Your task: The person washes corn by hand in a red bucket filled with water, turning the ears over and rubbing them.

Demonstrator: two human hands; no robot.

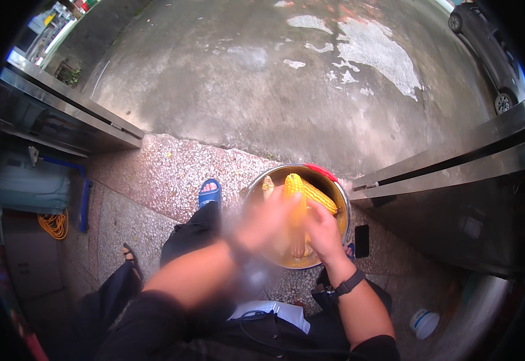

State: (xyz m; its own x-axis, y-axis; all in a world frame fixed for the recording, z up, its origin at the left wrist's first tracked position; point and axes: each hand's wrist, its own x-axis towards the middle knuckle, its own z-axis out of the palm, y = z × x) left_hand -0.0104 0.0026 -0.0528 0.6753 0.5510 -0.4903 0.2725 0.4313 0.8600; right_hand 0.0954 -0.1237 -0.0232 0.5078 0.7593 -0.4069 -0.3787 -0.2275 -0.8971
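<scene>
A yellow ear of corn point(293, 185) is held upright between my two hands, above a round metal basin point(344, 212) with a red grip on its rim. My left hand point(264, 221), blurred, wraps the ear from the left. From the right, my right hand point(325, 232) has its fingers curled against the lower part of the ear. Another yellow ear point(320, 196) leans inside the basin at the right. A pale, bare-looking cob point(268, 186) stands at its left side. My hands hide much of the basin's inside.
A black phone point(362, 241) lies on the speckled floor right of the basin. Metal door panels point(77, 110) flank the threshold. Another person's sandalled foot point(129, 256) is at left, near an orange cable coil point(54, 224). A white tub point(424, 323) sits at lower right; a car point(483, 49) is outside.
</scene>
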